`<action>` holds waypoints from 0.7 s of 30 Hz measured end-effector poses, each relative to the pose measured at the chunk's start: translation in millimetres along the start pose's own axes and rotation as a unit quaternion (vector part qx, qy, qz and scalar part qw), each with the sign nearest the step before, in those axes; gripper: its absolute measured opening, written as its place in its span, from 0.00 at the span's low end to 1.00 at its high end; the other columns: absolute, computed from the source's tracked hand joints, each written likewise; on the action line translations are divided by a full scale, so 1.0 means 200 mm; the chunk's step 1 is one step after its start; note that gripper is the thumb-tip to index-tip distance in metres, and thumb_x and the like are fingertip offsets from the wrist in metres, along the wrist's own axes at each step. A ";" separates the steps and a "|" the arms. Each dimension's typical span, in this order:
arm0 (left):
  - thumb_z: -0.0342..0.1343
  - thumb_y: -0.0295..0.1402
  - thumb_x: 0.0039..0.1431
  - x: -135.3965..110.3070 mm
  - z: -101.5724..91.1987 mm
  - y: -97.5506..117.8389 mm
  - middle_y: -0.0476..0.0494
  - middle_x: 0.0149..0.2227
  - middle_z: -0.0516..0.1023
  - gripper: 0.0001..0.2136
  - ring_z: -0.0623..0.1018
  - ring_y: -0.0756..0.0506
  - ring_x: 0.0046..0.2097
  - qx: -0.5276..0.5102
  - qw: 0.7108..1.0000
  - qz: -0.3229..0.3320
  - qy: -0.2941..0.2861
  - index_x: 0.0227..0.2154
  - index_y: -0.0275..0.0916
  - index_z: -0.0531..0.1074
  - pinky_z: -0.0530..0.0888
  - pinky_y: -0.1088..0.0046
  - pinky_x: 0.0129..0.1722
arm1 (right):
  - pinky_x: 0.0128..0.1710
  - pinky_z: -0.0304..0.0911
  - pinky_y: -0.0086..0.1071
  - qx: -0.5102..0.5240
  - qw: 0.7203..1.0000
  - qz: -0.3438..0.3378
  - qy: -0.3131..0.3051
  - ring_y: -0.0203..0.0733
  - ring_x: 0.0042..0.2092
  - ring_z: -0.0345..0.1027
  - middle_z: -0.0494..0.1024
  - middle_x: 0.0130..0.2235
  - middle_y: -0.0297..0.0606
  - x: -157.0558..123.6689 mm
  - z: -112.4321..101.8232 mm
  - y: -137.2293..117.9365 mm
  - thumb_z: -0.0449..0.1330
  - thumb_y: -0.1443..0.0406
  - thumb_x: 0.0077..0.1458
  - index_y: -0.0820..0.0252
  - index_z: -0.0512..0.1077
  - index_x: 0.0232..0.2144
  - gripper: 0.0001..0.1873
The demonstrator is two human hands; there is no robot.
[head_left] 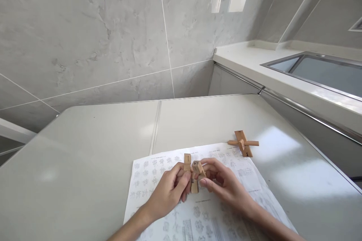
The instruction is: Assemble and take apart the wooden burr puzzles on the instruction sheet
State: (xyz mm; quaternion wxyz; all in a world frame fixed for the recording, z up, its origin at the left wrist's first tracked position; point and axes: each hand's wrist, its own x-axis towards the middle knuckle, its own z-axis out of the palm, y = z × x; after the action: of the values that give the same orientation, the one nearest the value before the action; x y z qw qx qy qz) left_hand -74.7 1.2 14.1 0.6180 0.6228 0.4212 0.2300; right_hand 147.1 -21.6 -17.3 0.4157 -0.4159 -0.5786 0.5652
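Note:
My left hand [169, 190] and my right hand [223, 182] meet over a printed sheet of diagrams [203, 203] near the table's front edge. Between their fingertips is a wooden puzzle [194, 171] made of notched tan sticks, with one stick standing upright and another tilted beside it. Both hands pinch these pieces, fingers curled round them. A second assembled wooden puzzle [243, 143], a small cross of sticks, lies on the table just beyond the sheet's far right corner, apart from both hands.
The pale grey table [93, 150] has a seam running down its middle. A grey tiled wall [85, 37] rises behind it. To the right stands a white counter [254, 60] with a sunken steel sink [328, 69].

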 end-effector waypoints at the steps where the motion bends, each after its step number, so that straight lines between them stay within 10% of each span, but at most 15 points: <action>1: 0.45 0.52 0.78 0.00 0.00 0.00 0.53 0.26 0.69 0.19 0.68 0.52 0.26 0.002 1.000 0.000 -0.002 0.44 0.40 0.67 0.67 0.76 0.27 | 0.37 0.68 0.37 0.002 1.000 0.003 -0.007 0.42 0.36 0.72 0.80 0.38 0.38 0.00 -0.01 -0.01 0.63 0.51 0.70 0.55 0.72 0.52 0.18; 14: 0.47 0.51 0.76 0.00 -0.01 0.01 0.51 0.29 0.71 0.17 0.71 0.49 0.28 0.045 0.999 -0.015 -0.016 0.50 0.41 0.66 0.67 0.75 0.26 | 0.47 0.71 0.40 0.044 0.998 -0.010 -0.035 0.45 0.44 0.76 0.82 0.45 0.41 0.03 -0.02 -0.04 0.60 0.53 0.73 0.55 0.77 0.48 0.14; 21: 0.49 0.49 0.76 0.00 -0.01 0.01 0.51 0.28 0.72 0.16 0.70 0.50 0.26 0.055 0.998 -0.008 -0.010 0.48 0.41 0.69 0.67 0.75 0.25 | 0.34 0.73 0.36 0.078 0.996 0.042 -0.031 0.43 0.37 0.77 0.82 0.35 0.38 0.01 -0.01 -0.01 0.64 0.51 0.70 0.56 0.73 0.51 0.17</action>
State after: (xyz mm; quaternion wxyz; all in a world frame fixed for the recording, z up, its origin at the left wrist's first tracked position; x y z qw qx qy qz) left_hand -74.7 2.6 15.8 0.5888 0.6548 0.4320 0.1947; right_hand 148.1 -18.2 -15.7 0.4050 -0.3881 -0.5272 0.6383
